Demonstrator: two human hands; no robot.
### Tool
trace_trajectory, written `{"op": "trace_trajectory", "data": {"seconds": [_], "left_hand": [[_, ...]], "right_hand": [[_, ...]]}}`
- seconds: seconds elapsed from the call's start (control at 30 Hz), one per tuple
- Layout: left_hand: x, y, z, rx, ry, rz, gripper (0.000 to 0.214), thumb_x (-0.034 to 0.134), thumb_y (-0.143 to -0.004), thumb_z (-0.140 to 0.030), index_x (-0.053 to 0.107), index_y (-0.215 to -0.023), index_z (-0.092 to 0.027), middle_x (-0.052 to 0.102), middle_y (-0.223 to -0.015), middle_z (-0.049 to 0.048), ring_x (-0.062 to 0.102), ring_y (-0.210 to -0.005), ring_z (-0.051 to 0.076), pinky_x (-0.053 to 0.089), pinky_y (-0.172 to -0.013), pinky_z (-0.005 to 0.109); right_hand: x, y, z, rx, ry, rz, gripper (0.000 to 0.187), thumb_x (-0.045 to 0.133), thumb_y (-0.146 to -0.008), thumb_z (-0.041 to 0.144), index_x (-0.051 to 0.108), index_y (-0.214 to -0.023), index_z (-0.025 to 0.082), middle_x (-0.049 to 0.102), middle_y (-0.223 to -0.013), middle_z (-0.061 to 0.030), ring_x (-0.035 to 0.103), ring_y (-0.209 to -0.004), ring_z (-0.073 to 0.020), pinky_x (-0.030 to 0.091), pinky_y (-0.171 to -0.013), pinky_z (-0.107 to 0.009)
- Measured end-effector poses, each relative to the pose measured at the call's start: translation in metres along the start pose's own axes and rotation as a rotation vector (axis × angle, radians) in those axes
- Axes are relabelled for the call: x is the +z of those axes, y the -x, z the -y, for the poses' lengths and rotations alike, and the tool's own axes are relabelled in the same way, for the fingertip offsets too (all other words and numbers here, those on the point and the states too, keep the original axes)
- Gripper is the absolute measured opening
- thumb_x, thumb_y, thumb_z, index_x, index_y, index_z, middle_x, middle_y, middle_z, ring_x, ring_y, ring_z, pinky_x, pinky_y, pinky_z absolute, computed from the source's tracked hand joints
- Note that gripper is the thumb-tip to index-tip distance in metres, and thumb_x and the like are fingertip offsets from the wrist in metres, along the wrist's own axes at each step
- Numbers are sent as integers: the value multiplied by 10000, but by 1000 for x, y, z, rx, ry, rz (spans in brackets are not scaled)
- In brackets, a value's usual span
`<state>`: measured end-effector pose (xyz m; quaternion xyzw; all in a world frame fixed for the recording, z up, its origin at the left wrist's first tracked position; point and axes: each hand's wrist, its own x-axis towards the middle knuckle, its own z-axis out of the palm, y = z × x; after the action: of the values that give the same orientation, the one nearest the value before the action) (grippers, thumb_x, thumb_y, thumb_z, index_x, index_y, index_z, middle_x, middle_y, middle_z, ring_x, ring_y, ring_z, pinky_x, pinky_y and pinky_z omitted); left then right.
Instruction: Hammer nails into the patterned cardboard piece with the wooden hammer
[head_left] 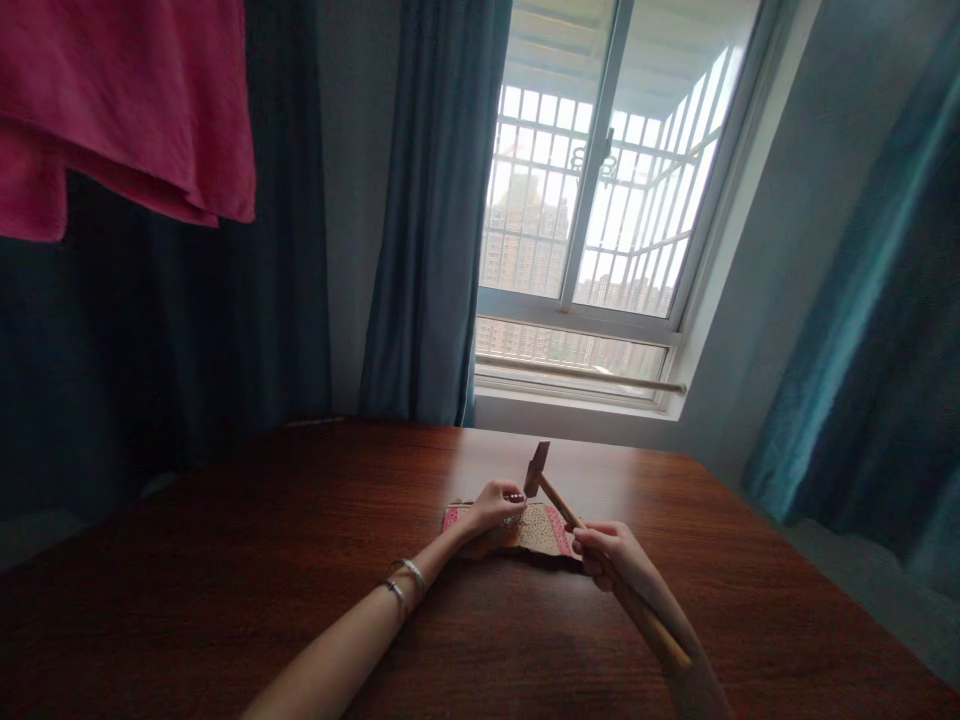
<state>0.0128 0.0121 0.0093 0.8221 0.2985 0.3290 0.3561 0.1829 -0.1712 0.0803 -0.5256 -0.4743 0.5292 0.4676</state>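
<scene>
A small flat board dotted with many tiny marks and edged in pink lies on the dark wooden table. My left hand rests on the board's left part, fingers pinched together on something too small to make out. My right hand is wrapped round the long wooden handle of a hammer. The hammer's metal head hovers just above the pinched fingers. Two thin bangles circle my left wrist.
Behind the table stands a barred window between blue-grey curtains, with a teal curtain at the right. A pink cloth hangs at the top left. The table's far edge runs just below the window sill.
</scene>
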Motion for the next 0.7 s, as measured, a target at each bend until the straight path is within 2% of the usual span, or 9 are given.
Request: {"op": "trace_trajectory", "data": {"seconds": [0.7], "left_hand": [[-1, -1, 3, 12, 26, 2, 233, 584, -655, -308, 655, -699, -90, 624, -667, 31, 534, -639, 134, 367, -572, 203]], "right_hand": [[2, 2, 3, -9, 15, -15, 262, 574, -637, 402, 510, -606, 150, 409, -399, 54, 329, -335, -49, 208, -306, -173]]}}
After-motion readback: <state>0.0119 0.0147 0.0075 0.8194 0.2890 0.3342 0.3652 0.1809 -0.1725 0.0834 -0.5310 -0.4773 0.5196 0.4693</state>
